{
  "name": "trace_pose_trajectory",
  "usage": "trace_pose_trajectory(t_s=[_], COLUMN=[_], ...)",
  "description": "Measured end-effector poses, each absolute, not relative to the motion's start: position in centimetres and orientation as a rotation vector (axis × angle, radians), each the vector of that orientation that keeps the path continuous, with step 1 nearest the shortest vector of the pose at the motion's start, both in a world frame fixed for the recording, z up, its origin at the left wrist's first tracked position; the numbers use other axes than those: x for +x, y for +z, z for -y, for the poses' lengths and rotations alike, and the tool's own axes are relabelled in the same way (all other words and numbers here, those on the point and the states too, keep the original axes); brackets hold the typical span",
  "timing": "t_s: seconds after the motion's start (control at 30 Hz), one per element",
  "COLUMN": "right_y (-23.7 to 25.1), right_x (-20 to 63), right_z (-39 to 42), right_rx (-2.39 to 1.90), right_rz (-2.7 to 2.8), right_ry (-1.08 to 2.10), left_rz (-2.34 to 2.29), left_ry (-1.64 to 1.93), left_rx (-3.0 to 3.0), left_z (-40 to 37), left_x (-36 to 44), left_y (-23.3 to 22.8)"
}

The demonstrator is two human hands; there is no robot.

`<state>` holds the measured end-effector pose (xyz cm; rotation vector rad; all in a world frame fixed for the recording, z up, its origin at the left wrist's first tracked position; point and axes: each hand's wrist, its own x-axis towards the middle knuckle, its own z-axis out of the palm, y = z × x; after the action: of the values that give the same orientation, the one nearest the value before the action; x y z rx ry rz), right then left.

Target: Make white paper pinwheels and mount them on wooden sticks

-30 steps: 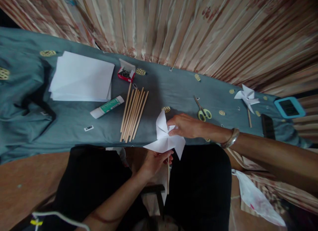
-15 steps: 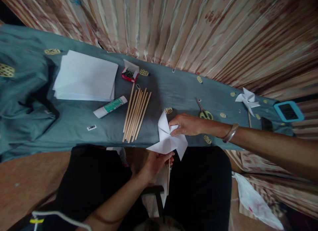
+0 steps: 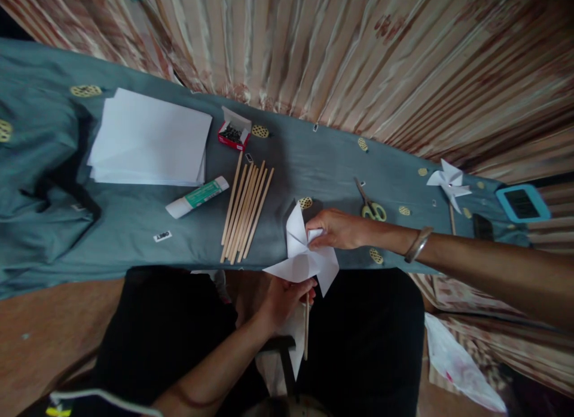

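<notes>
At about six o'clock, just below the near edge of the bench [image 3: 134, 237] with its grey-blue cloth, the left hand [image 3: 282, 298] is curled closed around a wooden stick [image 3: 307, 327], gripping it near the top while the rest hangs down over the dark lap. Touching that hand from above is the white paper pinwheel [image 3: 302, 254], near the middle of the view at the bench edge; its lower blade hides where the stick meets the paper. To the right, the right hand [image 3: 337, 228] pinches a folded blade of the pinwheel between thumb and fingers, nearly closed, with a metal bangle [image 3: 418, 244] on the wrist. At ten o'clock lies a stack of white paper [image 3: 150, 139], then a glue stick [image 3: 196, 197] whose green label is too small to read, a row of loose sticks [image 3: 244, 210], and at eleven o'clock a small red box [image 3: 233, 133] with dark contents I cannot identify. Yellow-handled scissors [image 3: 370, 206] sit at two o'clock, a finished pinwheel [image 3: 448, 182] farther right.
</notes>
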<state>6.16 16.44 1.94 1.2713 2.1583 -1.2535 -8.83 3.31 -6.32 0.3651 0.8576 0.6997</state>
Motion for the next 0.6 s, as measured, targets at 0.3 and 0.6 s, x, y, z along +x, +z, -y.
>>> trace_pose_trajectory(t_s=[0.3,0.6], right_y=[2.17,2.02], right_x=[5.53,5.69], right_z=[-16.58,-16.74], right_rx=[1.296,1.28], right_rz=[-2.121,-2.123], right_ry=[-1.248,-1.27], left_rz=[-0.916,-0.906], left_ry=[0.646,0.632], left_rx=[0.371,0.343], left_z=[-3.35,-3.39], left_x=[-9.01,-8.86], left_y=[-6.16,-5.97])
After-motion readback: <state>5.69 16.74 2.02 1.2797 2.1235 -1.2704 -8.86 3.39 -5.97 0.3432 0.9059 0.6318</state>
